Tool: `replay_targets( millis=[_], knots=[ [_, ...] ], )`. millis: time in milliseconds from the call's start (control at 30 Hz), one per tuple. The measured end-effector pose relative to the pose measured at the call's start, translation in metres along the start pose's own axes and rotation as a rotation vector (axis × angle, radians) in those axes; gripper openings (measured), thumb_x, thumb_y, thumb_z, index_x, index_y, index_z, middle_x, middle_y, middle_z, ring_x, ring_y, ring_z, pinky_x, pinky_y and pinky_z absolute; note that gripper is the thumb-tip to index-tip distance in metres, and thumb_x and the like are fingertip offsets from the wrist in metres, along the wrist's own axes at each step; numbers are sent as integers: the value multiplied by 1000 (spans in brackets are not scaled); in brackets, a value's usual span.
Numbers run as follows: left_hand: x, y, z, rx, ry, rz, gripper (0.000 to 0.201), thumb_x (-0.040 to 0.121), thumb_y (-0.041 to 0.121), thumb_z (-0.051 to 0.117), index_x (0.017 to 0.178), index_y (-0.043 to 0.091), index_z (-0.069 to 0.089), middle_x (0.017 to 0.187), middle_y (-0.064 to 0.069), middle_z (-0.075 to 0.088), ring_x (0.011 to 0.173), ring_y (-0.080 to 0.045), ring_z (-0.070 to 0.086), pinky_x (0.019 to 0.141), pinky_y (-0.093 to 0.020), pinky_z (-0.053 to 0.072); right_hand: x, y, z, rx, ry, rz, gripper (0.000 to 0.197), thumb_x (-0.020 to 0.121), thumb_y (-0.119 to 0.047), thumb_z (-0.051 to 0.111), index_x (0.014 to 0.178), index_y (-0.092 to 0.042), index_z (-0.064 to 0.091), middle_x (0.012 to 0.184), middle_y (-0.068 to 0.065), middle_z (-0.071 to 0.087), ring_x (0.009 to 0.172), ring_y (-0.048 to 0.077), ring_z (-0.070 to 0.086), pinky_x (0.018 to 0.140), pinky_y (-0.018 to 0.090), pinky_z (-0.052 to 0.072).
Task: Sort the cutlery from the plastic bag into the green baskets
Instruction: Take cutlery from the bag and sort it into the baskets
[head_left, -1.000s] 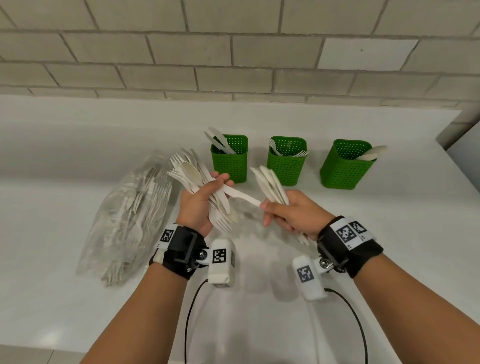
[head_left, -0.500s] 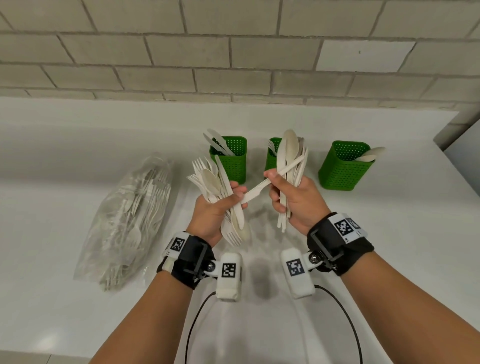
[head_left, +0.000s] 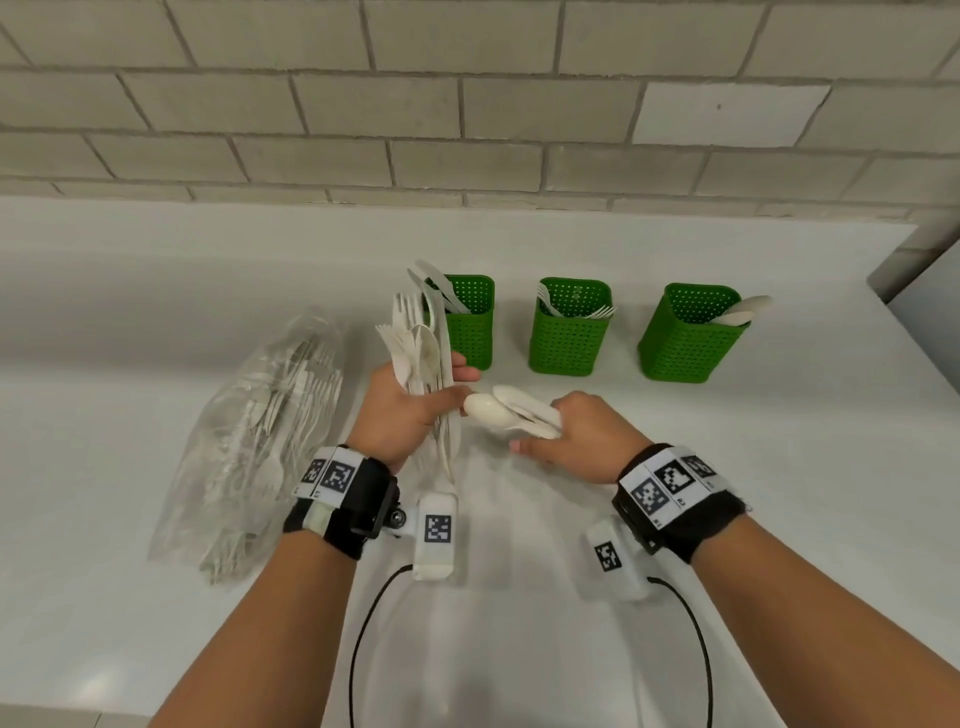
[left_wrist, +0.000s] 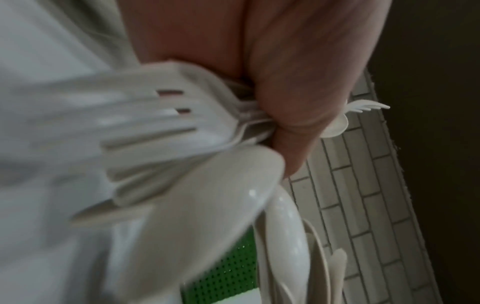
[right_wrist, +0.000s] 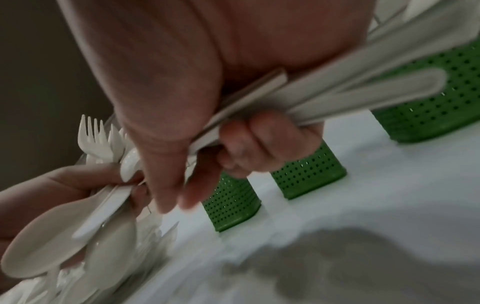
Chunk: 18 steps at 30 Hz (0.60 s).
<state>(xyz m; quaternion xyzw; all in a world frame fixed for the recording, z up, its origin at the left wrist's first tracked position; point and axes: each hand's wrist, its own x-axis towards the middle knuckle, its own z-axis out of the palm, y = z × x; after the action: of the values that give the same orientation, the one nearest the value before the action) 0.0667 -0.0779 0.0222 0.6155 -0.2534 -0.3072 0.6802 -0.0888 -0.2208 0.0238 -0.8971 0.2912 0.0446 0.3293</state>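
Cutlery (head_left: 418, 348), white plastic and mixed, stands as a bundle in my left hand (head_left: 402, 410), whose fingers are curled round the handles just in front of the left green basket (head_left: 467, 322). My right hand (head_left: 582, 436) grips a smaller stack of spoons (head_left: 511, 413), bowls pointing at the left thumb, in front of the middle basket (head_left: 569, 327). More cutlery remains in the plastic bag (head_left: 260, 441), left of the left basket.

Procedure, as I judge it: keep each type separate, draw one piece at a time from the mixed bundle, then drop the spoons into the right basket (head_left: 691, 332), which already holds spoons.

The right wrist view shows the spoon handles (right_wrist: 337, 92) lined up under my fingers (right_wrist: 259, 142); the head view hides this. The left wrist view shows fork tines (left_wrist: 145, 123) at close range, blurred.
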Motion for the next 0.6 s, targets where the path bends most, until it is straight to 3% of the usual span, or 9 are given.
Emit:
replay_targets(
  millis=[100, 200, 300, 433, 500, 567, 600],
  knots=[
    [-3, -6, 4, -122, -15, -45, 27, 77, -14, 69, 96, 5, 67, 105, -16, 73, 105, -28, 68, 87, -40, 56, -5, 0, 6, 343, -134, -42, 24, 85, -31, 73, 69, -17, 63, 60, -4, 61, 51, 7, 56, 54, 19, 43],
    [-7, -9, 12, -78, -82, -73, 27, 75, -13, 71, 101, -4, 67, 97, -19, 71, 94, -31, 69, 84, -41, 56, -13, -13, 13, 722, -158, -61, 7, 88, -16, 71, 85, -12, 66, 62, 8, 60, 42, 14, 52, 45, 24, 46],
    [-10, -8, 17, -148, -83, -136, 27, 79, -11, 68, 105, -6, 66, 92, -15, 73, 86, -28, 70, 78, -35, 58, -13, -19, 12, 743, -77, -2, 18, 89, -25, 69, 81, -9, 65, 57, 6, 52, 36, 9, 40, 38, 22, 35],
    [-10, -7, 12, -142, -108, -167, 32, 81, -11, 67, 111, -1, 66, 97, -6, 71, 76, -18, 68, 71, -29, 58, -6, -11, 2, 908, 194, 45, 28, 84, -32, 74, 76, -6, 67, 42, -8, 42, 38, 11, 31, 45, 25, 28],
    [-13, -7, 15, -53, -198, -164, 35, 79, -10, 70, 113, -1, 66, 97, -7, 72, 75, -18, 68, 69, -28, 56, -6, -17, 0, 961, 208, -22, 22, 83, -26, 76, 85, -5, 72, 44, -9, 48, 38, 7, 36, 41, 21, 31],
    [-15, -8, 22, 10, -262, -167, 37, 77, -8, 74, 112, 1, 67, 93, -7, 74, 80, -20, 69, 72, -30, 56, -7, -27, -1, 960, 193, -79, 11, 84, -11, 74, 76, -8, 68, 45, -12, 55, 37, 0, 46, 40, 11, 35],
    [-16, -9, 24, 18, -272, -168, 36, 77, -6, 75, 112, 1, 68, 94, -8, 74, 84, -21, 69, 75, -31, 57, -5, -29, -1, 970, 211, -77, 17, 84, -6, 72, 70, -10, 63, 44, -12, 55, 37, 0, 47, 40, 10, 35]
  ],
)
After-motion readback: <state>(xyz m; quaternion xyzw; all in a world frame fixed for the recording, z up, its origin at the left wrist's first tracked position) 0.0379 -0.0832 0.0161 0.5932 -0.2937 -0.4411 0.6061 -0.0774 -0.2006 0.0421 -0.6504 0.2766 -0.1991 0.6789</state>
